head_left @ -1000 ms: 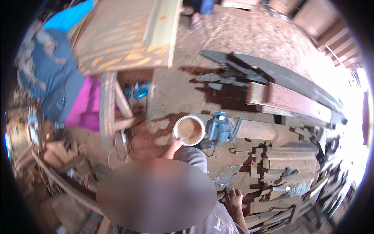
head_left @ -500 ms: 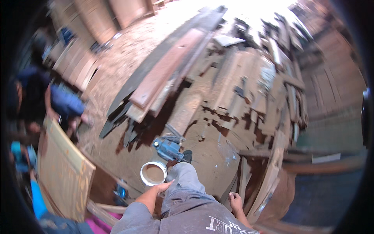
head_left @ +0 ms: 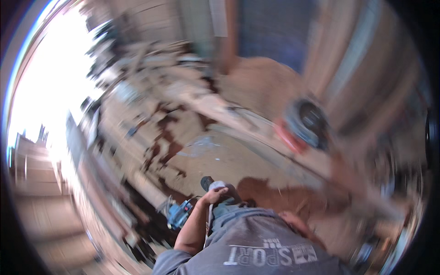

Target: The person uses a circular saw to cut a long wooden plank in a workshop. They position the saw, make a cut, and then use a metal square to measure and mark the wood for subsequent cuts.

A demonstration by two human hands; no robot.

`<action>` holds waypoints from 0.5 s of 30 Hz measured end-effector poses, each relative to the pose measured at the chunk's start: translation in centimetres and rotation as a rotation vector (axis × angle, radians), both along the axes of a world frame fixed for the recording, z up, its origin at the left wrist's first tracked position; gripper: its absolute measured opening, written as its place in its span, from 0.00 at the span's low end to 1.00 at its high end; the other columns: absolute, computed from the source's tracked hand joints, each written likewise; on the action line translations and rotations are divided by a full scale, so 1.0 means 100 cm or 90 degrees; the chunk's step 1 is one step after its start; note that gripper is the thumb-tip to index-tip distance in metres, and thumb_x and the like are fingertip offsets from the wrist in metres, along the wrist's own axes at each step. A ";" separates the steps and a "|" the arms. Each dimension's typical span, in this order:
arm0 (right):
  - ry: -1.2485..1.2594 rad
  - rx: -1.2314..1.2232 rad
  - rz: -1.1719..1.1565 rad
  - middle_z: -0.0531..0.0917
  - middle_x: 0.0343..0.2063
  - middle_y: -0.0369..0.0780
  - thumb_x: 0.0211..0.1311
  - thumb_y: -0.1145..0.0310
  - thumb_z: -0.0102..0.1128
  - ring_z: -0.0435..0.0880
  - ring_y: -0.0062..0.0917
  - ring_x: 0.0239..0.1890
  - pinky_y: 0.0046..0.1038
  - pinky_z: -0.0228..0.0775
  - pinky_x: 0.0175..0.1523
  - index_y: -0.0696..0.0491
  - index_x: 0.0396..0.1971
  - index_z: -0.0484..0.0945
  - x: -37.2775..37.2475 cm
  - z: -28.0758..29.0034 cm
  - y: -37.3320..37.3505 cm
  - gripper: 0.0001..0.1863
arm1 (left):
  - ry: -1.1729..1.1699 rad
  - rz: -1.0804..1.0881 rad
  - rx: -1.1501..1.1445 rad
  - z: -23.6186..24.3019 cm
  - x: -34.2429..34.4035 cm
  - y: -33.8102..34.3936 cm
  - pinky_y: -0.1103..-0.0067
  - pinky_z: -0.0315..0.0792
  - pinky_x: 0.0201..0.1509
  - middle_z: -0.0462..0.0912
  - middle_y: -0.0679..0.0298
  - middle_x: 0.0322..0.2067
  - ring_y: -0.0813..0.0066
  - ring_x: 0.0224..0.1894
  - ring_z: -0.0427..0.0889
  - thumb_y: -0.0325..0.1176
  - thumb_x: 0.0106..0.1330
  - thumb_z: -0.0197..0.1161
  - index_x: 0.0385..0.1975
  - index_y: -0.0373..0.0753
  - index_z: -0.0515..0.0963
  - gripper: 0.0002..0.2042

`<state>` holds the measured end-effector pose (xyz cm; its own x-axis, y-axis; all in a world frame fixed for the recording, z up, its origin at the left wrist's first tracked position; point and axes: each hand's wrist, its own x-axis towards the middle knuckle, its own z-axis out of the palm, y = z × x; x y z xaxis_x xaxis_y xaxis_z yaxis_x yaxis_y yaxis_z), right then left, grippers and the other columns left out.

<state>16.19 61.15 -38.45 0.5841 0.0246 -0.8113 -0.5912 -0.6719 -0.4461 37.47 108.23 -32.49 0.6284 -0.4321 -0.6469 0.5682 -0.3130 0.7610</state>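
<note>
My left hand (head_left: 213, 195) is in front of my body by my knee, its fingers curled. A narrow pale strip (head_left: 210, 217) shows below it, between forearm and shirt; what the fingers hold is not clear. To the left of that forearm, a blue power tool (head_left: 178, 214) lies low near the wood pile. My right hand (head_left: 293, 221) hangs at my right side, smeared by motion, so its fingers cannot be made out. My shoe (head_left: 207, 182) shows on the dusty ground ahead.
Stacked planks (head_left: 105, 178) lie at the left, with more boards beyond. A long timber beam (head_left: 256, 121) runs across from upper left to right. On it sits a blurred round dark and red object (head_left: 306, 123). A brown rounded panel (head_left: 259, 82) stands behind the beam.
My view has swung strongly to the right, so the planks now lie at the left. The white bucket beside my left hand no longer shows clearly. My left hand is now farther forward.
</note>
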 end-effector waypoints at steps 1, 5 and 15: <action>-0.036 0.091 0.031 0.89 0.38 0.39 0.77 0.50 0.56 0.85 0.26 0.40 0.35 0.78 0.47 0.58 0.51 0.85 -0.024 -0.003 -0.011 0.24 | 0.013 -0.034 -0.001 0.015 0.007 -0.022 0.74 0.72 0.68 0.85 0.59 0.58 0.72 0.61 0.80 0.51 0.79 0.61 0.65 0.31 0.78 0.28; 0.243 0.198 -0.290 0.84 0.55 0.45 0.72 0.49 0.60 0.84 0.34 0.52 0.37 0.81 0.49 0.52 0.64 0.79 -0.057 0.002 -0.001 0.28 | -0.039 -0.290 0.001 0.071 0.032 -0.110 0.74 0.70 0.70 0.82 0.56 0.61 0.70 0.63 0.79 0.48 0.80 0.61 0.68 0.29 0.74 0.28; 0.080 0.522 -0.802 0.62 0.79 0.44 0.73 0.30 0.52 0.59 0.40 0.79 0.42 0.51 0.81 0.41 0.82 0.55 -0.091 0.098 0.064 0.47 | 0.000 -0.964 0.001 0.183 0.078 -0.304 0.71 0.68 0.73 0.77 0.57 0.68 0.66 0.68 0.76 0.48 0.80 0.61 0.73 0.37 0.68 0.29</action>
<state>7.14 67.54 -28.64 0.4972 0.0328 -0.8670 -0.6366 0.6927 -0.3389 45.25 77.80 -14.20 -0.3954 -0.6508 -0.6482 -0.2808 -0.5863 0.7599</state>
